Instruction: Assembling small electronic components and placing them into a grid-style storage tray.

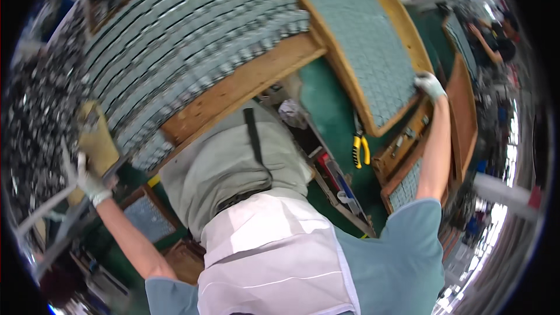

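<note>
Wooden tray (402,29) edge lies gripped under right hand (430,84).

Tilted wood-framed tile tray (373,41)

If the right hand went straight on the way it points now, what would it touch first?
The right hand already rests on the edge of the wooden tray filled with small grey-green pieces. Going on, it would probably slide onto those pieces, though depth is unclear.

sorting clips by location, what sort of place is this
Probably a workshop or small factory: big wood-framed trays packed with rows of small grey-green pieces, yellow-handled pliers on a green floor, gloved hands gripping a tray.
</note>
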Demonstrator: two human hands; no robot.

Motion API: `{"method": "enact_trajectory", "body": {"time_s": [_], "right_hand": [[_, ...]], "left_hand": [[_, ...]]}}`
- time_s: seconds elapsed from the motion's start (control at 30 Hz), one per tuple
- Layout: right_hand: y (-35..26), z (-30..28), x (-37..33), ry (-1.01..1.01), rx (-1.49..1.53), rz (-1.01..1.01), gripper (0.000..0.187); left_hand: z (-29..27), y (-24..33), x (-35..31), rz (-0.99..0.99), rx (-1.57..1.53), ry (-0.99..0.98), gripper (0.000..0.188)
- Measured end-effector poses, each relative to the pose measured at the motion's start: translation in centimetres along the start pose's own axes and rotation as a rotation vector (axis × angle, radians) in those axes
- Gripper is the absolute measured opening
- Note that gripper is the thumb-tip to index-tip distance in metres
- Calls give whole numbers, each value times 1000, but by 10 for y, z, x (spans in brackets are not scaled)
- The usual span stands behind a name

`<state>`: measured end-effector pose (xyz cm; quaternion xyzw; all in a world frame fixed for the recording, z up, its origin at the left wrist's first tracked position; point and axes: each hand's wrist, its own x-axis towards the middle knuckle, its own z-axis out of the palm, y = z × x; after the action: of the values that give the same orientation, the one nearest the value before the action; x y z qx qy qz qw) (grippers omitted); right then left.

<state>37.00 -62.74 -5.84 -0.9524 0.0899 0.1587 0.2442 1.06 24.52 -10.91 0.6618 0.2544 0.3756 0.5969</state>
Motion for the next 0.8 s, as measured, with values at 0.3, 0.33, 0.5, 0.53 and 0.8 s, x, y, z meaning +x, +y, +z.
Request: {"method": "enact_trajectory", "body": {"time_s": [0.3,0.33,0.5,0.53,0.8], "right_hand": [[15,-33,-19,263,194,-225,33],[-3,-31,-18,269,219,-277,31],[-217,80,-99,28,463,-453,41],[-253,106,-116,-107,437,-521,43],[-397,283,-233,-897,1033,-491,66]], "left_hand": [[-23,17,-11,-126,-616,-59,53],[-14,28,-16,-168,-628,-71,50],[59,73,-63,-290,-510,-100,41],[74,78,-75,-297,-519,-166,40],[141,76,-131,-633,-619,-324,36]]}}
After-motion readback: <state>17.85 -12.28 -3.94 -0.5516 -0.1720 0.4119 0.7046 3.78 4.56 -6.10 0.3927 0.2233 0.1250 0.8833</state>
